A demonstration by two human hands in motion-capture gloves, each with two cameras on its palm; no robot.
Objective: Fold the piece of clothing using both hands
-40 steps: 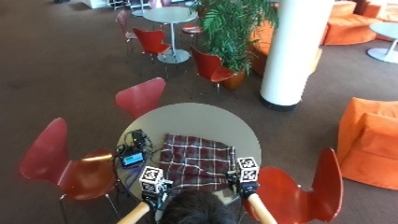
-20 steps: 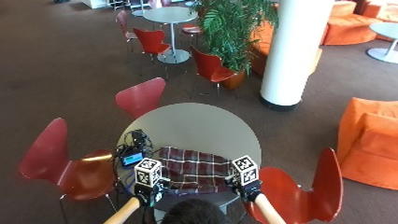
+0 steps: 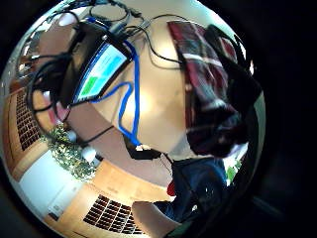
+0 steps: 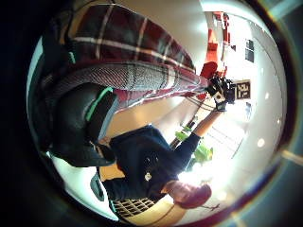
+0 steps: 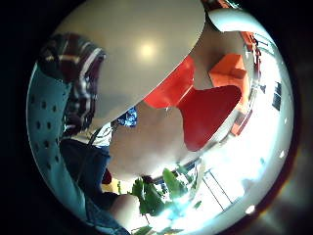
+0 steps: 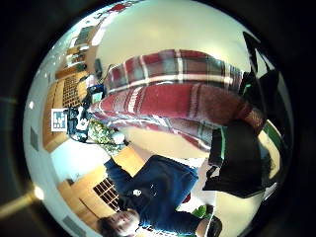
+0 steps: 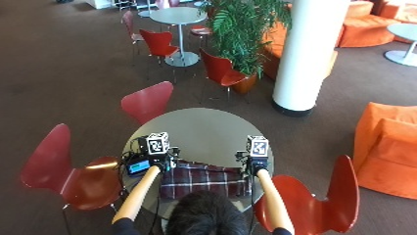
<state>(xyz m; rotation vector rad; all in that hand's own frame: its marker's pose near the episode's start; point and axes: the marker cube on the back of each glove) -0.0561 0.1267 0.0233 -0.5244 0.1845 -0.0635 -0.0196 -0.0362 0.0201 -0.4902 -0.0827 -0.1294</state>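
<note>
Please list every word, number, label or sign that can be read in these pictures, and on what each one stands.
No text can be read.
Device screen: green and blue patches show in the left palm view, lettering too blurred to read.
Plaid cloth: no label visible.

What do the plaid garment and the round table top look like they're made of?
The plaid garment looks like soft woven cloth, perhaps flannel: it drapes in rolled folds between the left hand and right hand. The table top seems a hard, smooth laminate or painted surface with a dull sheen.
</note>
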